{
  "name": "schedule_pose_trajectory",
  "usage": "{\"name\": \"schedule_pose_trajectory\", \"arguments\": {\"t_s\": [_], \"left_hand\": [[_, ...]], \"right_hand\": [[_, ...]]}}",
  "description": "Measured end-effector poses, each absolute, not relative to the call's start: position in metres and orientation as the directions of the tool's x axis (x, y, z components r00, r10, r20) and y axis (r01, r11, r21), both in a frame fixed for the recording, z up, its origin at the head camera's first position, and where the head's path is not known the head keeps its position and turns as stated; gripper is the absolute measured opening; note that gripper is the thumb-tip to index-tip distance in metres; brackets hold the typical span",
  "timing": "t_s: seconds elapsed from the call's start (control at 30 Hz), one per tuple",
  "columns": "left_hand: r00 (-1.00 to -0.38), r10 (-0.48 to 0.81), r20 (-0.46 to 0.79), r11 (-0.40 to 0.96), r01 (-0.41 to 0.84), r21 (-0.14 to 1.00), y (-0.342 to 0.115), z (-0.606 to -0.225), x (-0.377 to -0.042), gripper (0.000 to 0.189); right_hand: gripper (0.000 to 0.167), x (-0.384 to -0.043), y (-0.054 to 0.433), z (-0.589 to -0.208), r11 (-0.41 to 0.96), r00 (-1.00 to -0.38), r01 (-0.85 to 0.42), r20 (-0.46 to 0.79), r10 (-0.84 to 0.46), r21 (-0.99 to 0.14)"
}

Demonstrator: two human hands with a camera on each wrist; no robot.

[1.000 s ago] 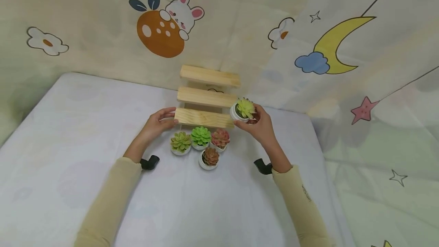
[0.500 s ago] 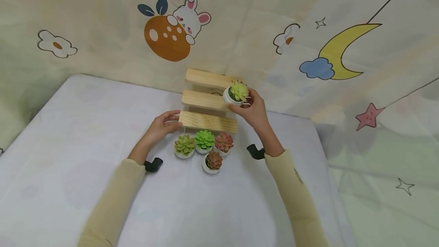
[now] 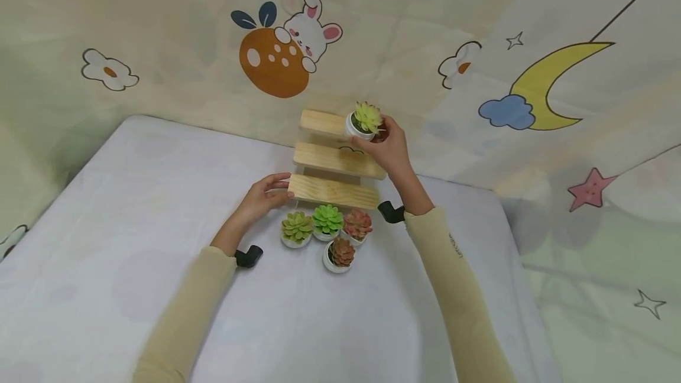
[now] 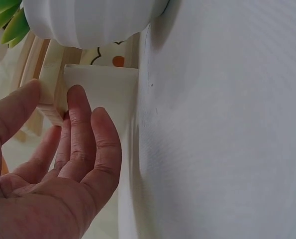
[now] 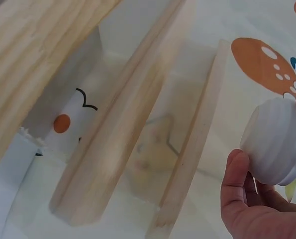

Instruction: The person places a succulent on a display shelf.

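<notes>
A three-step wooden shelf [image 3: 340, 161] stands at the back of the table. My left hand [image 3: 259, 198] holds the left end of its lowest board; in the left wrist view the thumb is on the board's [image 4: 50, 89] face and fingers reach beneath it. My right hand [image 3: 392, 148] grips a yellow-green succulent [image 3: 367, 118] by its white pot [image 5: 276, 142], at the right part of the top board. In the right wrist view the pot is tilted and apart from the boards. Below the shelf sit an olive-green [image 3: 296, 227], a bright green [image 3: 327, 219], a pink-red [image 3: 357, 224] and a brown succulent [image 3: 341, 252].
A white cloth covers the table [image 3: 319, 324]. Behind the shelf hangs a printed curtain [image 3: 175, 22] with a rabbit and a moon. A black wrist mount [image 3: 248, 256] shows at the left wrist, another black mount [image 3: 392, 212] at the right.
My right hand has carried the yellow-green succulent up from beside the lower boards to the top board. The left hand has stayed on the lowest board. The head view has shifted slightly.
</notes>
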State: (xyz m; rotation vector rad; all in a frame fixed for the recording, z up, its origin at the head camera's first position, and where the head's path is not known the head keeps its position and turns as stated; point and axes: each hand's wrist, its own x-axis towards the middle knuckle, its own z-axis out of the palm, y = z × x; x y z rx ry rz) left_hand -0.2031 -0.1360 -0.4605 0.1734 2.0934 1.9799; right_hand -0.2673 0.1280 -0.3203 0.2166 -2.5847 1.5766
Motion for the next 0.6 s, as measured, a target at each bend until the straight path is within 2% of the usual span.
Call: {"name": "schedule_pose_trajectory", "arguments": {"t_s": [0.6], "left_hand": [[-0.962, 0.254, -0.097, 0.088, -0.076, 0.993, -0.133, -0.46, -0.204, 0.061]], "right_hand": [[0.069, -0.308, 0.092, -0.327, 0.491, -0.99, -0.14, 0.112, -0.084, -0.86]]}}
